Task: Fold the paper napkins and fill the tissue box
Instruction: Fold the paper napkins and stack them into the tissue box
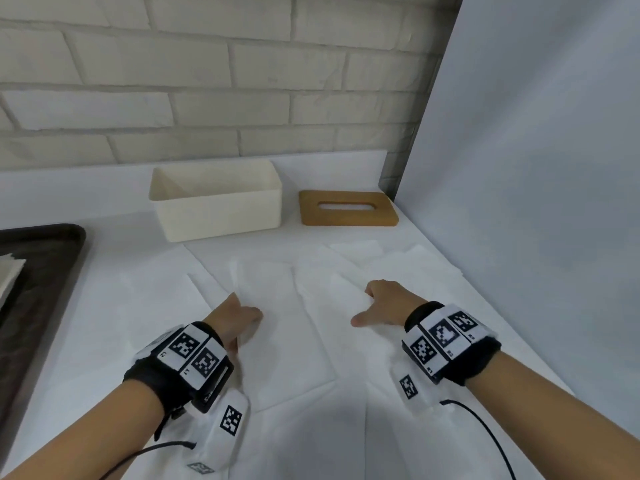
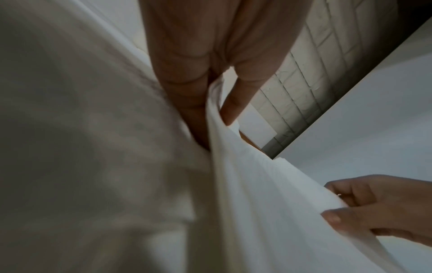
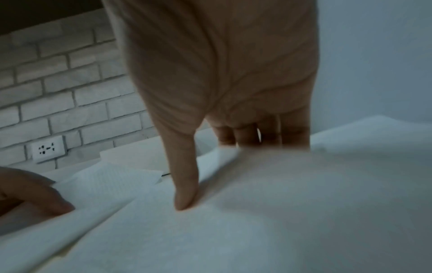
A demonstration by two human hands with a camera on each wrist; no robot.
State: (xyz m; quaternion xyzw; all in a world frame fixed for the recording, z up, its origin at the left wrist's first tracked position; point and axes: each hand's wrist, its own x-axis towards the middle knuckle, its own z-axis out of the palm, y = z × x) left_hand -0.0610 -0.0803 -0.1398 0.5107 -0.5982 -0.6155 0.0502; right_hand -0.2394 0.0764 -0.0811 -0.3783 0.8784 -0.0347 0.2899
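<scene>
A white bench (image 1: 104, 306) stands against a wall of pale painted brick (image 1: 173, 81). A plain white panel (image 1: 536, 168) rises along the bench's right side, meeting the brick wall at the far corner. At the bench's left edge lies a dark tray (image 1: 52, 271), only partly in view. A white electrical outlet (image 3: 47, 148) is set low in the brick wall.

Hands: two, a left hand (image 1: 235, 317) and a right hand (image 1: 388, 303)
Tissue box (image 1: 218, 202): one, at the bench's far edge
Wooden lid (image 1: 348, 208): one, near the far right corner
Dark tray (image 1: 38, 271): one, at the left edge
Napkins (image 1: 287, 306): several overlapping sheets, exact count unclear
Wall socket (image 3: 47, 148): one
</scene>
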